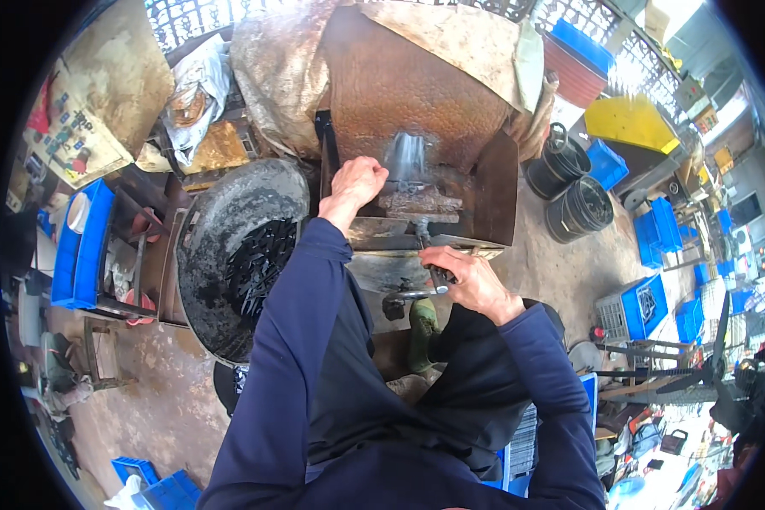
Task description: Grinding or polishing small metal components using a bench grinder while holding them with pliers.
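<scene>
1. At the metal housing (495, 191), head view: left hand (357, 187) is poised over the left front edge, fingers curled in. Cannot tell whether it pinches anything; the back of the hand faces the camera.
2. Right hand (474, 279) is wrapped around a dark handle (439, 277) just in front of the housing, close to a horizontal metal rod (421, 294). Held low and near the body, elbow bent, probably for steady leverage.
3. Inside the housing: a rust-brown block (423, 204), with a pale streaked blur (406, 155) behind it (spray of water, by the look of it; not certain). Tall sides and the rusty back sheet (408, 85) presumably catch whatever flies off.
4. Black basin (212, 221) stands just left of the housing, partly under the left forearm. Contents: a loose heap of dark, narrow strips (251, 268). Position likely chosen to suit the left hand's reach.
5. Two black buckets (565, 223) stand right of the housing; contents too dark to identify.
6. Farther right, a blue crate (634, 313) holds pale pieces, kind unclear. Beside the right thigh, a second crate (507, 463), also blue, contains closely stacked grey pieces, partly hidden by the sleeve.
</scene>
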The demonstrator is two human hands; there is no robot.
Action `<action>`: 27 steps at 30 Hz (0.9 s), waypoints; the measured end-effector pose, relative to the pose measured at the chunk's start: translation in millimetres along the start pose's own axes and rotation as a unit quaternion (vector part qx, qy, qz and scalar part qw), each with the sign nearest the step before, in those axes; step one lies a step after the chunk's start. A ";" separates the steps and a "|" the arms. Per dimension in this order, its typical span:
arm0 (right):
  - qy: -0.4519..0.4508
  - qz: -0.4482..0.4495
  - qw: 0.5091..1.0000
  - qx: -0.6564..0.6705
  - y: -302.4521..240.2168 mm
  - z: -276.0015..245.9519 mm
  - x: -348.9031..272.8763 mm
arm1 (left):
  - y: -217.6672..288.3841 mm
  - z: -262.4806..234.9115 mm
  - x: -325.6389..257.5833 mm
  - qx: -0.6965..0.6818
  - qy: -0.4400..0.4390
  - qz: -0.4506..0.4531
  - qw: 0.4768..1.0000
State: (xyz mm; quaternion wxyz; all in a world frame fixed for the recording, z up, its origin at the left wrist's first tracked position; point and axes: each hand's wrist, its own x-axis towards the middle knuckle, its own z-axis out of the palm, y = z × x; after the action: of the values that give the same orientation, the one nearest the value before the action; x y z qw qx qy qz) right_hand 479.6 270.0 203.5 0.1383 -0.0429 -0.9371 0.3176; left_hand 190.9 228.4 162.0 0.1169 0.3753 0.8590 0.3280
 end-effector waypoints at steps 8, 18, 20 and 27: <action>0.109 0.040 0.991 0.067 3.9 -10.8 40.6 | 14.8 3.6 10.7 -0.067 0.164 0.083 0.981; 0.338 0.165 0.886 0.269 40.1 -31.7 160.2 | 39.5 -6.7 -2.8 -0.120 0.189 0.100 0.969; 0.333 0.180 0.885 0.272 53.9 -34.8 181.7 | 35.2 -6.8 -4.5 -0.104 0.191 0.096 0.971; 0.357 0.170 0.892 0.220 97.6 -53.4 232.2 | 39.1 -3.1 8.5 -0.151 0.216 0.092 0.960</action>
State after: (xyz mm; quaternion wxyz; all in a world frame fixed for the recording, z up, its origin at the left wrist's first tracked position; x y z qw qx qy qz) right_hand 271.7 417.7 238.6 0.4132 -0.2801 -0.7091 0.4980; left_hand 205.8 252.7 190.3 -0.0467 0.3514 0.7660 0.5363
